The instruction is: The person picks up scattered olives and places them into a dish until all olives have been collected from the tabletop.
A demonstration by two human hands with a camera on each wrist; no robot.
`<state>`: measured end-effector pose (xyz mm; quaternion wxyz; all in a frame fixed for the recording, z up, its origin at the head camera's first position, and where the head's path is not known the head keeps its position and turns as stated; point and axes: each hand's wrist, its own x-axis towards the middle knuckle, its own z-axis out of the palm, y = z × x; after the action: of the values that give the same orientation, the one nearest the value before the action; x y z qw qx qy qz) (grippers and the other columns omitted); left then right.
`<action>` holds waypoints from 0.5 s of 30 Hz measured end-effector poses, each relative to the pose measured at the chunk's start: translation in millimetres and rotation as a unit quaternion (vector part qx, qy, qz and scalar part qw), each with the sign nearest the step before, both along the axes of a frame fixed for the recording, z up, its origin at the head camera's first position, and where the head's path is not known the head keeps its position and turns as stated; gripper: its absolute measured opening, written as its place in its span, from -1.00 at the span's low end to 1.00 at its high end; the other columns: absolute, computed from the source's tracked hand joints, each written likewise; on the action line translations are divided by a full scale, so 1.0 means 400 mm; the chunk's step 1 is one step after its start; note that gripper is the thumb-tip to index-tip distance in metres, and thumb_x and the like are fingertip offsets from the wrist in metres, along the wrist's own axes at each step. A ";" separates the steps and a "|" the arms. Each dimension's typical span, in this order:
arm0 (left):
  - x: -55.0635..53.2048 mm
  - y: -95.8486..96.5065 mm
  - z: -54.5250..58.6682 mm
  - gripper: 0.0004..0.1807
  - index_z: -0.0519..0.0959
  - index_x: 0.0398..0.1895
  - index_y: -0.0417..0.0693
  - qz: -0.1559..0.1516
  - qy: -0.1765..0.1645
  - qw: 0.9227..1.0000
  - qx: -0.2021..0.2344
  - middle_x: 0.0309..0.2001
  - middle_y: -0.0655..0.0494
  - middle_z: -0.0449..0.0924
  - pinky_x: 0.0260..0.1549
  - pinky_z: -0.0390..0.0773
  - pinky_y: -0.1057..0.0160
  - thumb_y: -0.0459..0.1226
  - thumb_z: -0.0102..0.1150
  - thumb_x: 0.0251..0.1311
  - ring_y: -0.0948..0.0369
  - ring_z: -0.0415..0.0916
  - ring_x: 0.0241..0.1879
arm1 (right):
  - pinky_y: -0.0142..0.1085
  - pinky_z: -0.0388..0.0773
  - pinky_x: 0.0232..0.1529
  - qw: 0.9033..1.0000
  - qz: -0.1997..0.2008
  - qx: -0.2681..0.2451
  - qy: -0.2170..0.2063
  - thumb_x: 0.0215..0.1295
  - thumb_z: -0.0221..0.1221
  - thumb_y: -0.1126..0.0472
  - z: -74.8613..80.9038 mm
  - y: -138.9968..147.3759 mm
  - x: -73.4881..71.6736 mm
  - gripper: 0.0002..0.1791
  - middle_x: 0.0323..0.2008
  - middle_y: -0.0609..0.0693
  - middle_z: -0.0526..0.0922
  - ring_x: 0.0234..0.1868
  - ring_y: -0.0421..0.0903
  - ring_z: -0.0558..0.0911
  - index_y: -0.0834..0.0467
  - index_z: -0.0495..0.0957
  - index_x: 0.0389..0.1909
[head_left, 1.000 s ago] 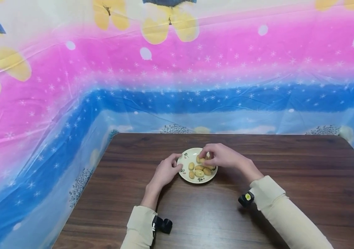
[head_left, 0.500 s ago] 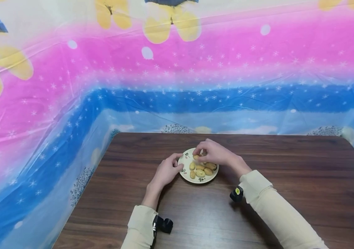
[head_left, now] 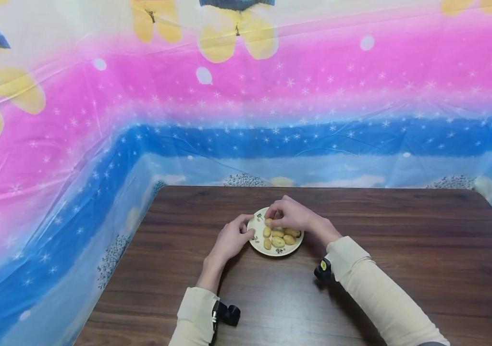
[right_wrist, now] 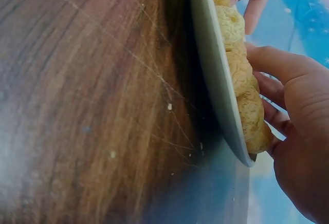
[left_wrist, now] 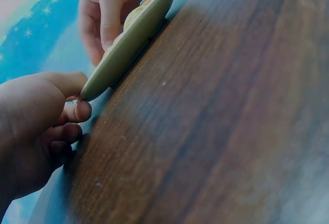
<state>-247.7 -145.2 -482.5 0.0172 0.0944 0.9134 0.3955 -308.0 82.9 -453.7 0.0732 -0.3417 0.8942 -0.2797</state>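
Observation:
A small pale plate [head_left: 254, 223] with a dark printed pattern stands on the table. Several golden, oval puffed snack pieces [head_left: 277, 241] lie on it, rough and porous in the right wrist view. My left hand [head_left: 230, 238] grips the plate's left rim, thumb above and fingers underneath, as the left wrist view shows. Over the plate's far side, my right hand [head_left: 291, 215] pinches one puffed piece [head_left: 268, 222] between thumb and fingertips, low over the plate; whether it touches the plate cannot be told. That hand partly hides the pieces behind it.
The dark wood-grain table [head_left: 423, 250] extends around the plate on all sides. Behind and to the left hangs a pink and blue patterned cloth [head_left: 246, 139]. Black wrist cameras [head_left: 230, 315] sit at both cuffs.
My right hand has moved left across the plate's far side with a puffed piece in its fingers, then lowered slightly. The left hand and plate have stayed put.

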 end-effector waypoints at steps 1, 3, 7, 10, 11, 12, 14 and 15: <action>0.000 0.000 0.000 -0.53 0.51 0.29 0.09 -0.001 0.000 1.000 0.001 -0.48 0.21 0.39 -0.43 0.31 0.28 -0.15 0.17 0.30 0.27 0.30 -0.53 | -0.19 0.41 -0.02 1.000 -0.002 -0.002 0.003 0.29 0.30 0.03 -0.001 0.001 0.001 -0.76 -0.12 -0.17 0.69 -0.10 -0.15 0.41 -0.03 0.72 -0.07; 0.002 -0.001 0.001 -0.53 0.51 0.28 0.07 -0.002 0.002 1.000 0.004 -0.48 0.21 0.40 -0.43 0.31 0.27 -0.15 0.17 0.30 0.27 0.30 -0.53 | -0.18 0.42 -0.02 1.000 -0.005 -0.008 0.016 0.30 0.29 0.04 -0.004 0.006 0.005 -0.77 -0.11 -0.16 0.68 -0.09 -0.15 0.41 -0.02 0.72 -0.07; 0.007 -0.003 0.003 -0.53 0.51 0.28 0.06 -0.001 0.001 1.000 0.008 -0.47 0.20 0.40 -0.42 0.31 0.26 -0.16 0.16 0.30 0.26 0.30 -0.53 | -0.18 0.40 -0.04 0.998 -0.007 -0.023 0.057 0.32 0.26 0.07 -0.007 0.023 0.018 -0.77 -0.11 -0.12 0.68 -0.11 -0.11 0.43 0.01 0.72 -0.07; 0.008 -0.005 0.003 -0.53 0.51 0.29 0.09 0.003 -0.002 1.000 0.008 -0.47 0.20 0.40 -0.42 0.31 0.26 -0.15 0.16 0.30 0.26 0.29 -0.54 | -0.18 0.38 -0.06 0.996 -0.011 -0.036 0.080 0.32 0.25 0.09 -0.005 0.045 0.032 -0.79 -0.12 -0.10 0.67 -0.11 -0.07 0.44 0.02 0.73 -0.09; 0.010 -0.007 0.003 -0.53 0.50 0.29 0.10 0.004 -0.003 1.000 0.007 -0.47 0.20 0.40 -0.42 0.30 0.26 -0.15 0.16 0.31 0.26 0.28 -0.54 | -0.17 0.38 -0.06 0.996 -0.014 -0.041 0.082 0.32 0.25 0.09 -0.003 0.052 0.038 -0.79 -0.12 -0.10 0.67 -0.11 -0.06 0.45 0.01 0.73 -0.10; 0.012 -0.010 0.003 -0.53 0.50 0.29 0.10 0.005 -0.004 1.000 0.006 -0.47 0.20 0.40 -0.43 0.30 0.26 -0.15 0.16 0.31 0.25 0.27 -0.55 | -0.16 0.38 -0.05 0.995 -0.017 -0.043 0.084 0.33 0.25 0.09 -0.002 0.058 0.044 -0.80 -0.12 -0.10 0.67 -0.09 -0.05 0.46 0.01 0.73 -0.10; 0.014 -0.015 0.002 -0.53 0.49 0.30 0.11 0.004 -0.005 1.000 0.003 -0.47 0.20 0.39 -0.44 0.29 0.26 -0.15 0.15 0.32 0.25 0.26 -0.55 | -0.14 0.40 -0.03 0.995 -0.025 -0.046 0.089 0.34 0.25 0.08 0.001 0.072 0.056 -0.80 -0.11 -0.11 0.66 -0.07 -0.04 0.47 0.00 0.73 -0.10; 0.016 -0.019 0.002 -0.53 0.49 0.30 0.10 0.004 -0.005 1.000 0.002 -0.47 0.19 0.39 -0.44 0.29 0.26 -0.15 0.14 0.32 0.25 0.25 -0.56 | -0.13 0.42 -0.01 0.994 -0.029 -0.043 0.091 0.35 0.24 0.07 0.003 0.078 0.061 -0.80 -0.10 -0.12 0.66 -0.05 -0.05 0.48 -0.01 0.73 -0.09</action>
<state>-241.3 -152.7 -481.7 0.0198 0.0890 0.9128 0.3982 -283.5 114.1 -452.5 -0.0316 -0.3421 0.8939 -0.2879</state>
